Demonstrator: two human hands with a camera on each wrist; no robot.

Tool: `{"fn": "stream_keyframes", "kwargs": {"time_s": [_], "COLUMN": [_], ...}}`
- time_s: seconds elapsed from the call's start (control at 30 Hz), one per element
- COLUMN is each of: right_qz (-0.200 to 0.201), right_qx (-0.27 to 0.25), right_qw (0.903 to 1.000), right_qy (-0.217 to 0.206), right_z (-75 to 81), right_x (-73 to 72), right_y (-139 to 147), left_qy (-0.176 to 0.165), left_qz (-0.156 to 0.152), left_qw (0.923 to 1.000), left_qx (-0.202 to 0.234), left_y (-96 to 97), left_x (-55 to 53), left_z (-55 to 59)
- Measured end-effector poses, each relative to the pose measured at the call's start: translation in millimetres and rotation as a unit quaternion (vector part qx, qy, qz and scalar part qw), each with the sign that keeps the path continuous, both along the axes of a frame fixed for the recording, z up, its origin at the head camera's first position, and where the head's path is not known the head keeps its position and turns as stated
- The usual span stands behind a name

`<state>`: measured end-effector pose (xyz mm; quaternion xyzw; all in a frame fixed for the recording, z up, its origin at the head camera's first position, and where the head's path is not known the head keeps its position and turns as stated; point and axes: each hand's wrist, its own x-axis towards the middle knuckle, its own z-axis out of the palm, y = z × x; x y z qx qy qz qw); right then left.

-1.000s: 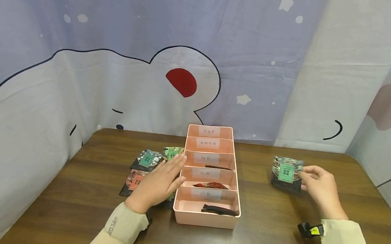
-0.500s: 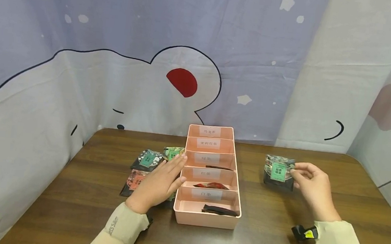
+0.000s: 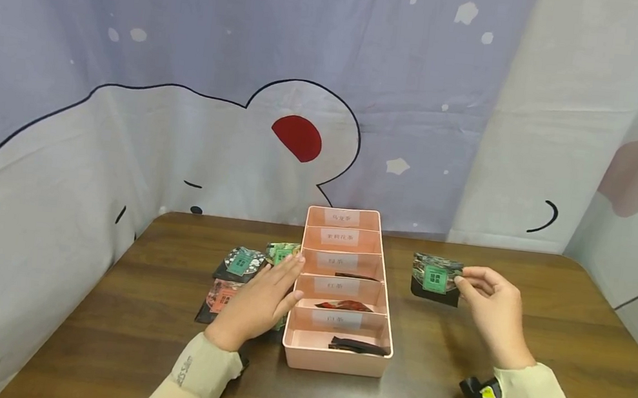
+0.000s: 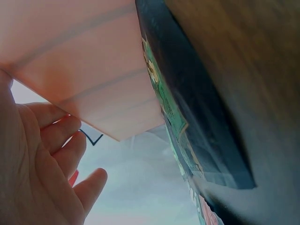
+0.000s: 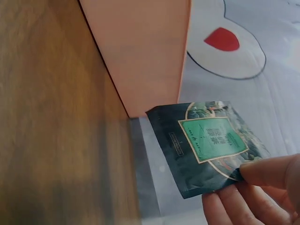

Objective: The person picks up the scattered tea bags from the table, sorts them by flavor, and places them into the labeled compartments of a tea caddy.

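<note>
My right hand [image 3: 491, 308] pinches a dark tea sachet [image 3: 436, 279] with a green label by its right edge, to the right of a pink divided box [image 3: 335, 361]. The right wrist view shows the thumb on the front of the sachet [image 5: 213, 140] and the fingers behind it. My left hand [image 3: 258, 298] rests with straight fingers along the left rim of the box. In the left wrist view its fingertips touch the rim of the box [image 4: 89, 93]. Inside the box, a red packet [image 3: 345, 305] and black packets [image 3: 358, 346] lie in separate labelled compartments.
Left of the box lie more tea sachets: one with a white floral pattern [image 3: 239, 263], a red-labelled one [image 3: 219, 299] and a green one [image 3: 281, 251], partly covered by the left hand. A patterned curtain [image 3: 213, 149] hangs behind the wooden table [image 3: 106, 332].
My right hand has moved left with the tea sachet, bringing it closer to the box. My left hand has stayed at the box rim.
</note>
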<state>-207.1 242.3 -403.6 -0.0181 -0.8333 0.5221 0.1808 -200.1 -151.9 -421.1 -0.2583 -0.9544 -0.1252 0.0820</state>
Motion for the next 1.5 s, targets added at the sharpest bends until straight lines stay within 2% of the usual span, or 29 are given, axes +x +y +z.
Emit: {"fn": "stream_keyframes", "kwargs": {"time_s": [0.2, 0.43, 0.6, 0.73, 1.03, 1.17, 1.37, 1.5], "right_qz": [-0.011, -0.036, -0.005, 0.023, 0.064, 0.084, 0.083, 0.079], "right_qx": [-0.026, -0.094, -0.136, -0.159, -0.194, -0.19, -0.114, -0.086], "right_qw": [0.9993, 0.9919, 0.9831, 0.9774, 0.9716, 0.9726, 0.9853, 0.9872], "right_qy": [0.025, 0.077, 0.122, 0.137, 0.12, 0.104, 0.096, 0.108], "right_z": [-3.6, -5.8, -1.7, 6.3, 18.6, 19.1, 14.2, 11.5], "right_x": [-0.3, -1.8, -3.7, -5.9, -12.8, -16.3, -18.3, -18.3], "right_y": [-14.9, -27.3, -41.6, -56.2, -84.4, -91.5, -95.8, -97.9], "left_qy": [-0.004, -0.015, -0.019, -0.018, -0.009, -0.011, -0.021, -0.021], "left_qz": [0.003, 0.004, 0.001, 0.004, 0.004, 0.007, 0.011, 0.008], "left_qw": [1.0, 0.9999, 0.9998, 0.9998, 0.9999, 0.9999, 0.9997, 0.9997], "left_qx": [0.006, 0.007, 0.003, 0.003, 0.011, 0.003, 0.0, -0.003], "left_y": [0.7, 2.8, 2.7, 1.1, -1.4, -0.7, 0.6, -0.1], "left_x": [-1.6, -4.2, -3.6, -2.6, -1.5, -2.1, -1.8, -2.0], "left_z": [-1.5, -4.0, -2.8, -1.8, -2.9, -2.2, -0.1, -0.2]}}
